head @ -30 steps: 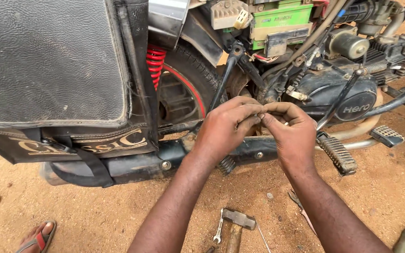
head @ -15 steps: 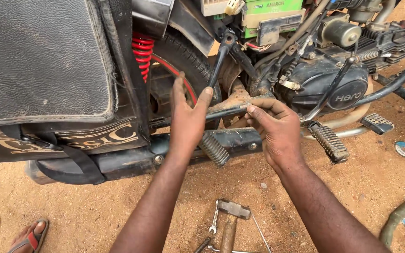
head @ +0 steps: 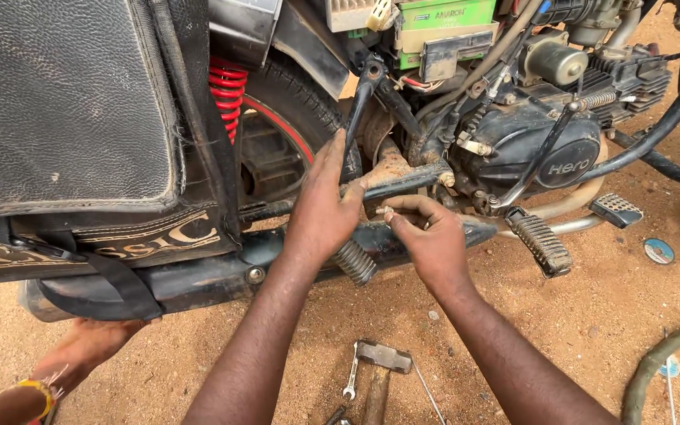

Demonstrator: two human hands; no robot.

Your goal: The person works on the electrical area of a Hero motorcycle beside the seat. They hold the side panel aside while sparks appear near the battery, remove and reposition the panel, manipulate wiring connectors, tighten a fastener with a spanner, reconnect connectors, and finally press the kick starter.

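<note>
A black motorcycle stands on sandy ground, its rear wheel (head: 293,118), red shock spring (head: 227,90) and engine case (head: 548,153) facing me. My left hand (head: 324,205) rests with fingers spread on the frame bar (head: 403,182) beside the rear tyre, above a ribbed footpeg (head: 354,262). My right hand (head: 426,236) is curled just right of it, pinching a small pale part (head: 388,212) between thumb and fingertips; what the part is cannot be made out.
A black saddlebag (head: 64,110) covers the left side above the exhaust pipe (head: 198,275). A hammer (head: 379,370) and a small spanner (head: 351,382) lie on the sand below. Another person's hand (head: 88,346) with a yellow bangle reaches under the bag. A hose (head: 659,370) curves at lower right.
My hands, together near the frame a second ago, have come apart. The left now lies flat on the bar, the right pinches a small part. Another person's hand has appeared lower left.
</note>
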